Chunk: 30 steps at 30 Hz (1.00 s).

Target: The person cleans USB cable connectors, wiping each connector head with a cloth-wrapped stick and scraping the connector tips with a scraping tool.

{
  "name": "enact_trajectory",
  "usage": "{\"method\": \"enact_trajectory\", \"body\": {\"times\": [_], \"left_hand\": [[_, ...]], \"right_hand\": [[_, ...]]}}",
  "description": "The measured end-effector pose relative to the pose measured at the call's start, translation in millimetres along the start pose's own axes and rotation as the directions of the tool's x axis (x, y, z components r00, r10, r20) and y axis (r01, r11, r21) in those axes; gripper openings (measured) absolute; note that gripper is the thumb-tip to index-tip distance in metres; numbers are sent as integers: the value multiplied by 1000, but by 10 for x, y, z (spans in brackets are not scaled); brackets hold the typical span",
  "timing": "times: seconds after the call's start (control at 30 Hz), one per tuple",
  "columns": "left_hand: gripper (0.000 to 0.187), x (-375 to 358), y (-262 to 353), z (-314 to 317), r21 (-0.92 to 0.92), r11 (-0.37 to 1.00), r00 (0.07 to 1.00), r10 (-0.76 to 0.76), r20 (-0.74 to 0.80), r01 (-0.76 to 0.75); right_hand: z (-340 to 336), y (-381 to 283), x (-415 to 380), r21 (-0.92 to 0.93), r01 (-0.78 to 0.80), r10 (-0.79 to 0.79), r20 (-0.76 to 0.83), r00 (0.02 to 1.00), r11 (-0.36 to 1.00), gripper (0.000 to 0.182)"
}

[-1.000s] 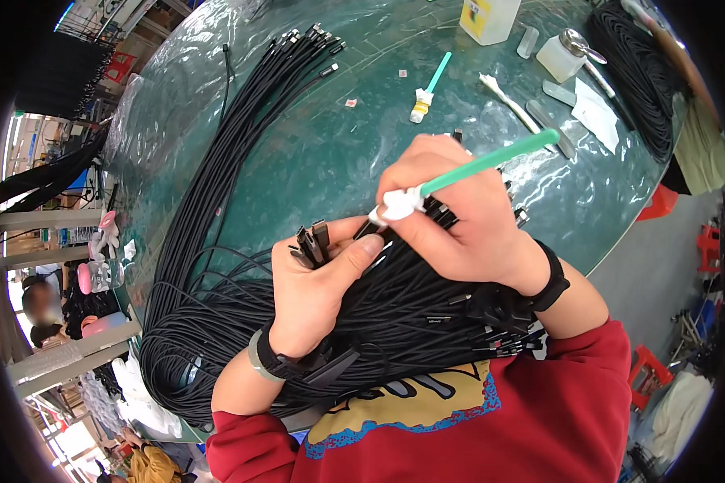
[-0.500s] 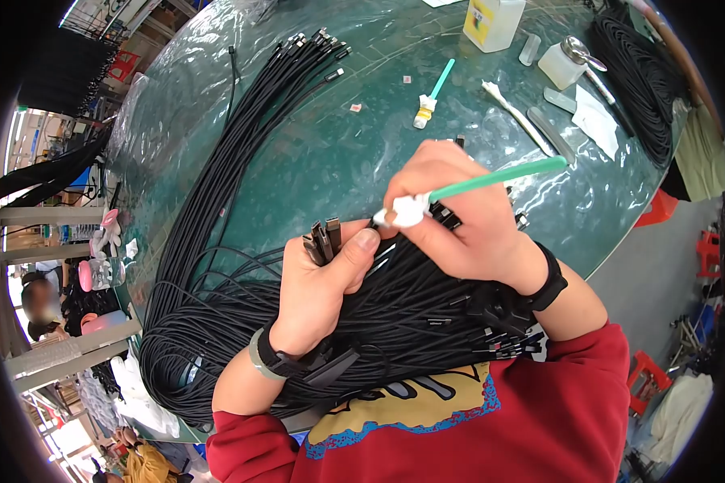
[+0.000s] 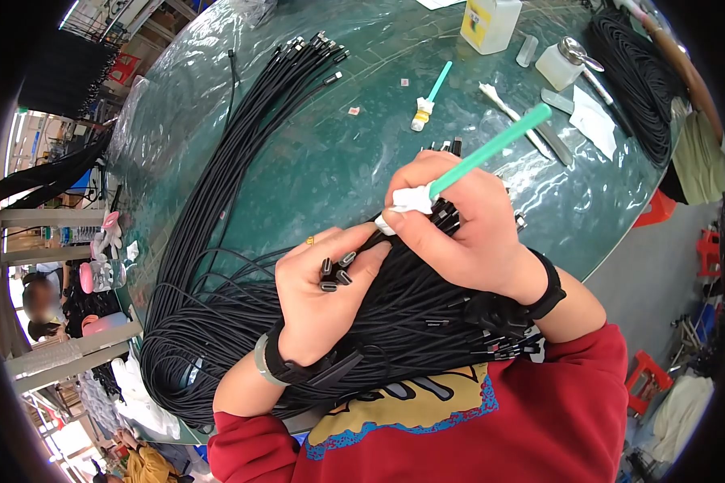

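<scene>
Several black cable connectors (image 3: 336,272) stick out of my left hand (image 3: 321,282), which is closed around them with thumb and fingers. My right hand (image 3: 459,225) pinches a green stick (image 3: 495,149) whose near end is wrapped in white cloth (image 3: 411,201). The white wrapped tip touches or lies right beside the cables at my left fingertips; exact contact is hidden by the fingers. Beneath both hands lies a large bundle of black cables (image 3: 250,338), its connector ends gathered at the right and a second fan of ends at the far left.
On the green table (image 3: 314,177) lie another cloth-tipped stick (image 3: 422,111), a white-wrapped tool (image 3: 515,113) and a white paper (image 3: 594,121). Behind them stand a pump bottle (image 3: 560,64) and a yellow-labelled bottle (image 3: 491,24). A coiled cable bundle (image 3: 632,80) sits at the far right.
My left hand has turned, so the connector openings face me more. The green stick has tilted steeper, its free end moving up and slightly left.
</scene>
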<state>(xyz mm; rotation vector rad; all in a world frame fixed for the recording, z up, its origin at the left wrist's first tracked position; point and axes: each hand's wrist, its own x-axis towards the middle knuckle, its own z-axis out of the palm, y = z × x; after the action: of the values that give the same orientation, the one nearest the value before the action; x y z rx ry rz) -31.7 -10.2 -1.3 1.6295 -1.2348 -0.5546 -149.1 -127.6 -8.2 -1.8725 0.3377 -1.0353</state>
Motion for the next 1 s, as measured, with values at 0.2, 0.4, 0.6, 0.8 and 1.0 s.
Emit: {"method": "enact_trajectory", "body": {"times": [0.2,0.4,0.6,0.8,1.0], "left_hand": [[19,18,-15,18,34,999,1000,-28,10,28],[24,76,-14,-23,-308,786,828,-417,375,535],[35,87,-146,-14,-482,767,896,-274,350,423],[32,37,-218,-41,-775,314,835,-235,497,549],[24,79,-125,-32,-738,344,794,-440,420,581]], "right_hand": [[-15,9,-23,102,-50,52,-17,999,993,12],[-67,41,1,-76,-87,88,2,996,993,10],[-93,53,0,159,-172,178,-20,984,972,7],[-119,92,5,272,-316,321,30,947,909,8],[-137,101,11,323,-397,394,77,916,859,10]]}}
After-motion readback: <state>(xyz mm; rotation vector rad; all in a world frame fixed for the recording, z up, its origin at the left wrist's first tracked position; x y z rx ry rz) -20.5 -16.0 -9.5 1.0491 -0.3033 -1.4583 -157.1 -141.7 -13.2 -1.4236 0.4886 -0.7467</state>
